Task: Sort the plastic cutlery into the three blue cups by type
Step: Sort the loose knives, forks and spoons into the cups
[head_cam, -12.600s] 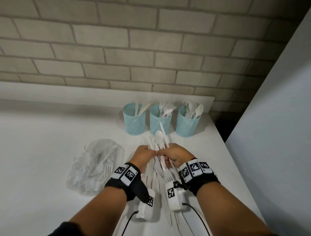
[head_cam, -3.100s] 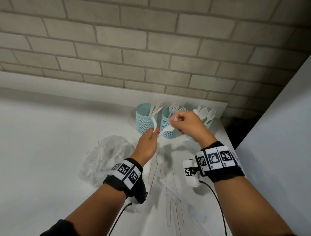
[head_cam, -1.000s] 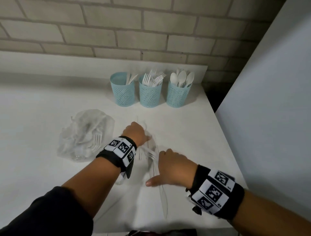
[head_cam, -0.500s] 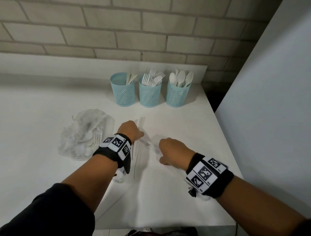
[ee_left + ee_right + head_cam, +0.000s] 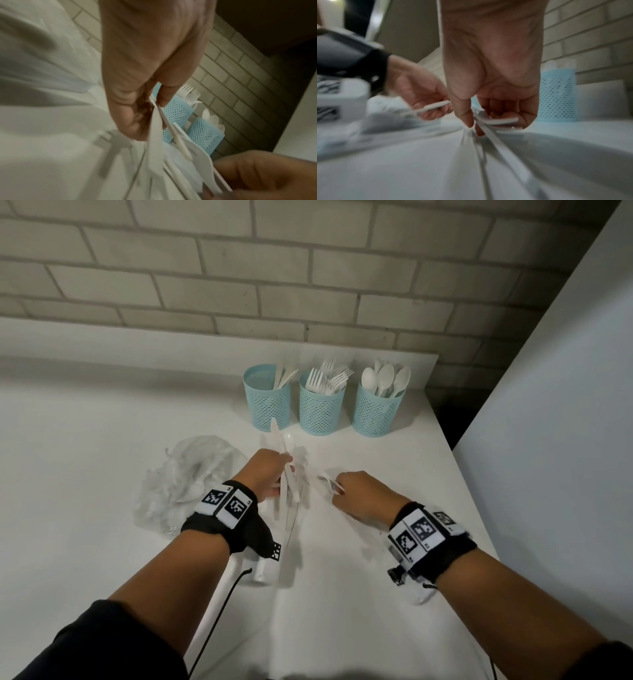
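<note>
Head view:
Left hand: fingers curled round a bundle of white cutlery, lifted off the white table; the pieces point up toward the cups.
Right hand: fingers bent, pinching a few white pieces low over the table, just beside the left hand's bundle.
Left cup: blue mesh, a few flat knife-like pieces standing in it.
Middle cup: blue mesh, full of forks.
Right cup: blue mesh, holding spoons.
Cup row: side by side at the back of the table, below the brick wall.
Plastic bag: clear and crumpled, lying left of the left hand, with more cutlery dimly seen inside.

Left wrist view:
Left hand: thumb and fingers closed on the upper ends of several white pieces; picture blurred, types hard to tell.
Background: two mesh cups with forks and spoons; right hand at lower right.

Right wrist view:
Right hand: thumb and forefinger pinch thin white handles, and the other curled fingers hold a flat white piece.
Left hand: at left, gripping a white handle.
Blue cup: standing behind on the table.
</note>
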The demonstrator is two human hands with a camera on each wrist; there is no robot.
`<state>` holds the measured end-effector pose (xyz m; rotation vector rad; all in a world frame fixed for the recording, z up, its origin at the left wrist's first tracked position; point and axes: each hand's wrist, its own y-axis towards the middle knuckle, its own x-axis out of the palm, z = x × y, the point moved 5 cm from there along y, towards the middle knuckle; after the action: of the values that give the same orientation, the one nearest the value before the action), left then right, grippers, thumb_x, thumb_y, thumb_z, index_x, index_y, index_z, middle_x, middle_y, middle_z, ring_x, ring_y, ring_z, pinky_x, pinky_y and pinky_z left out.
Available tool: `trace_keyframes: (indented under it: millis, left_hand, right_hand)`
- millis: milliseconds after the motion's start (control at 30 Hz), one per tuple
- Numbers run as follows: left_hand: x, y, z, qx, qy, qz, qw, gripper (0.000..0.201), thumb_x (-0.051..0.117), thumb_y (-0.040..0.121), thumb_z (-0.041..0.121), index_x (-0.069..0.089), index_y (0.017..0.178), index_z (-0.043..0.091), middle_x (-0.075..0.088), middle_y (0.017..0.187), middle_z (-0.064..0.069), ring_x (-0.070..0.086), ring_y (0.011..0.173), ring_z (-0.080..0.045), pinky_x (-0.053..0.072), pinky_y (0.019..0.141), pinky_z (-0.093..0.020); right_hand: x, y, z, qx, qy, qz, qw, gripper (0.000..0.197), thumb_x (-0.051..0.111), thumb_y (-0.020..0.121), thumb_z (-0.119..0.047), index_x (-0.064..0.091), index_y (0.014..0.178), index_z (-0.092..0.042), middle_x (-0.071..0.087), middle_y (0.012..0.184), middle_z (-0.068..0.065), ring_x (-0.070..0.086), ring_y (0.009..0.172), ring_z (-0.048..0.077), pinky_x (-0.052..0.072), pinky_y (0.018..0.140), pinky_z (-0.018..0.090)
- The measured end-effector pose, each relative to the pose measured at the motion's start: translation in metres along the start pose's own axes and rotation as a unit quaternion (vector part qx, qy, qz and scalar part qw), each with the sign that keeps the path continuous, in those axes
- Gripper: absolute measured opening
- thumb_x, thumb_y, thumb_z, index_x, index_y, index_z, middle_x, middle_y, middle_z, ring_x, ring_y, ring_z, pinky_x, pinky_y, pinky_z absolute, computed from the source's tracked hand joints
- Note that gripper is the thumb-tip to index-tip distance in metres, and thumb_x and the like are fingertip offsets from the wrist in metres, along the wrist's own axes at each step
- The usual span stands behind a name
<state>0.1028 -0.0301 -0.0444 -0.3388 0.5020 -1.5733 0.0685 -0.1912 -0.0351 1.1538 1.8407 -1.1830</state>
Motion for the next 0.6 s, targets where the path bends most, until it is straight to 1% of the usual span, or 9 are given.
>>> trace_keyframes:
  millis: [67, 133, 200, 233, 300, 400, 467, 533, 600]
  left_hand:
    - [0.002, -0.001, 0.003, -0.002, -0.069, -0.030, 0.997, 0.010, 0.043, 0.098, 0.016, 0.050, 0.092, 0.010, 0.051, 0.074, -0.004, 0.051, 0.066, -0.017, 0.046, 0.063, -0.029]
    - [0.006, 0.002, 0.004, -0.009, -0.132, -0.063, 0.989, 0.008, 0.046, 0.097, 0.017, 0.047, 0.091, 0.011, 0.047, 0.070, -0.003, 0.050, 0.064, -0.016, 0.047, 0.067, -0.031]
    - [0.011, 0.004, 0.005, -0.004, -0.155, -0.094, 0.983, 0.010, 0.049, 0.097, 0.017, 0.048, 0.088, 0.012, 0.048, 0.069, -0.003, 0.052, 0.065, -0.015, 0.051, 0.069, -0.032]
    - [0.015, 0.004, 0.006, 0.009, -0.153, -0.116, 0.981, 0.010, 0.048, 0.097, 0.016, 0.049, 0.090, 0.011, 0.051, 0.070, -0.003, 0.056, 0.068, -0.016, 0.052, 0.070, -0.033]
    - [0.021, 0.001, 0.011, 0.041, -0.143, -0.167, 0.975, 0.015, 0.042, 0.100, 0.018, 0.054, 0.100, 0.009, 0.062, 0.076, -0.004, 0.063, 0.074, -0.018, 0.056, 0.069, -0.032]
    - [0.028, -0.006, 0.015, 0.079, -0.113, -0.212, 0.968, 0.027, 0.035, 0.102, 0.023, 0.057, 0.113, 0.012, 0.067, 0.092, -0.011, 0.065, 0.083, -0.026, 0.057, 0.071, -0.033]
    - [0.030, -0.009, 0.016, 0.094, -0.097, -0.214, 0.967, 0.027, 0.035, 0.102, 0.025, 0.056, 0.117, 0.016, 0.066, 0.100, -0.013, 0.065, 0.087, -0.027, 0.056, 0.074, -0.035]
    - [0.031, -0.011, 0.017, 0.108, -0.085, -0.208, 0.968, 0.028, 0.038, 0.100, 0.026, 0.054, 0.121, 0.016, 0.065, 0.103, -0.012, 0.065, 0.087, -0.027, 0.056, 0.071, -0.034]
    - [0.032, -0.011, 0.016, 0.121, -0.076, -0.203, 0.969, 0.024, 0.041, 0.099, 0.025, 0.055, 0.118, 0.019, 0.066, 0.103, -0.010, 0.066, 0.087, -0.026, 0.056, 0.067, -0.031]
  right_hand:
    - [-0.013, 0.008, 0.002, 0.004, 0.131, 0.003, 0.991, 0.017, 0.053, 0.087, -0.016, 0.058, 0.085, -0.001, 0.060, 0.082, 0.009, 0.052, 0.066, 0.018, 0.038, 0.058, 0.027]
    - [-0.027, 0.014, -0.002, 0.010, 0.262, 0.005, 0.965, 0.016, 0.058, 0.087, -0.011, 0.062, 0.095, 0.002, 0.061, 0.079, 0.002, 0.050, 0.061, 0.012, 0.039, 0.056, 0.022]
    - [-0.036, 0.018, -0.009, -0.001, 0.358, -0.014, 0.934, 0.011, 0.057, 0.089, -0.007, 0.062, 0.098, -0.008, 0.065, 0.084, -0.003, 0.055, 0.069, 0.008, 0.044, 0.059, 0.019]
    - [-0.040, 0.019, -0.013, -0.013, 0.397, -0.024, 0.917, 0.011, 0.054, 0.091, -0.006, 0.061, 0.098, -0.012, 0.067, 0.086, -0.002, 0.057, 0.073, 0.007, 0.046, 0.060, 0.018]
    - [-0.043, 0.023, -0.018, -0.025, 0.461, -0.029, 0.887, 0.012, 0.054, 0.092, -0.004, 0.060, 0.098, -0.013, 0.069, 0.087, 0.001, 0.061, 0.076, 0.007, 0.050, 0.060, 0.016]
    - [-0.042, 0.028, -0.020, -0.020, 0.509, -0.003, 0.860, 0.011, 0.057, 0.089, -0.001, 0.061, 0.097, -0.008, 0.067, 0.084, 0.001, 0.063, 0.073, 0.007, 0.053, 0.059, 0.014]
    - [-0.041, 0.031, -0.018, -0.013, 0.519, 0.013, 0.854, 0.017, 0.058, 0.088, -0.001, 0.061, 0.105, -0.002, 0.065, 0.082, 0.000, 0.063, 0.069, 0.006, 0.054, 0.059, 0.013]
    - [-0.040, 0.033, -0.015, -0.007, 0.506, 0.023, 0.862, 0.021, 0.060, 0.087, -0.004, 0.061, 0.108, -0.003, 0.065, 0.079, -0.003, 0.063, 0.064, 0.004, 0.052, 0.057, 0.013]
    - [-0.039, 0.035, -0.013, -0.001, 0.485, 0.031, 0.874, 0.016, 0.063, 0.087, -0.008, 0.065, 0.102, -0.009, 0.068, 0.070, -0.009, 0.061, 0.061, 0.002, 0.046, 0.057, 0.016]
